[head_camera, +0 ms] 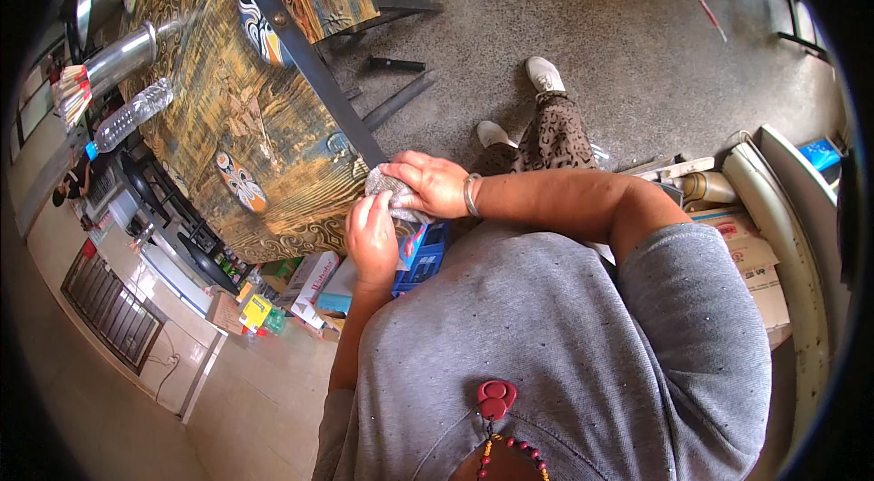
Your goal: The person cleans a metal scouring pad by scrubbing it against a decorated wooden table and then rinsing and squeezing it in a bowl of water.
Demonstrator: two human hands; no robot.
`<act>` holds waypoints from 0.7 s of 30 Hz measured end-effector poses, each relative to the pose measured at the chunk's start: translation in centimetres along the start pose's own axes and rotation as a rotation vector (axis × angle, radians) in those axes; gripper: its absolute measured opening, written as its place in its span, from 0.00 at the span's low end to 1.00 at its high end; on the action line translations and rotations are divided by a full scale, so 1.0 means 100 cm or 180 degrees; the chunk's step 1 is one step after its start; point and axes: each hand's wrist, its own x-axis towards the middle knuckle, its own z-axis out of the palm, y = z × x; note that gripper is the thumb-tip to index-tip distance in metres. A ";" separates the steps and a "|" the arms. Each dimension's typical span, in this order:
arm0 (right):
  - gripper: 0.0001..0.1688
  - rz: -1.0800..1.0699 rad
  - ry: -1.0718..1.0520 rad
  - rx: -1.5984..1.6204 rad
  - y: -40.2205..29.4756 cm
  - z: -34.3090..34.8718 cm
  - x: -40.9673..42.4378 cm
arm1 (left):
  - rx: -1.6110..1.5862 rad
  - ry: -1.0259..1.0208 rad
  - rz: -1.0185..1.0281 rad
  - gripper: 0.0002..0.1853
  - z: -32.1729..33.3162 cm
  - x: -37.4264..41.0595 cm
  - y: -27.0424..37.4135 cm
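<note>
A grey cloth (379, 186) is bunched at the near corner of a table (293, 133) that has a colourful wood-grain top printed with painted masks. My right hand (433, 184), with a bangle at its wrist, grips the cloth from the right. The fingertips of my left hand (372, 235) hold the cloth's lower left side, close to the right fingers. Whether the cloth touches the tabletop beneath the hands is hidden. A dark metal strip (307, 58) edges the table and runs up to the cloth.
A clear plastic bottle (133, 116) with a blue cap and a metal cylinder (123, 61) of red-tipped sticks stand on the table. Cartons (314, 283) and a blue crate (420, 262) sit below its near side. Flattened cardboard (744, 249) is stacked at right. Dark metal legs (399, 99) stick out over the floor.
</note>
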 end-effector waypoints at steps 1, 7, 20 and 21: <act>0.34 -0.0296 0.0404 -0.0067 0.001 -0.001 0.004 | -0.0049 0.0071 0.0044 0.10 -0.001 0.003 -0.001; 0.31 -0.0097 0.0981 -0.0112 -0.004 0.010 0.024 | 0.0056 0.0117 0.0038 0.09 -0.009 0.034 -0.007; 0.30 -0.0135 0.0042 0.0283 0.011 0.015 -0.022 | -0.0325 -0.0065 -0.0178 0.10 0.006 -0.026 0.017; 0.29 -0.0125 0.0128 0.0244 0.011 0.014 -0.017 | -0.0248 -0.0035 -0.0158 0.10 0.007 -0.020 0.016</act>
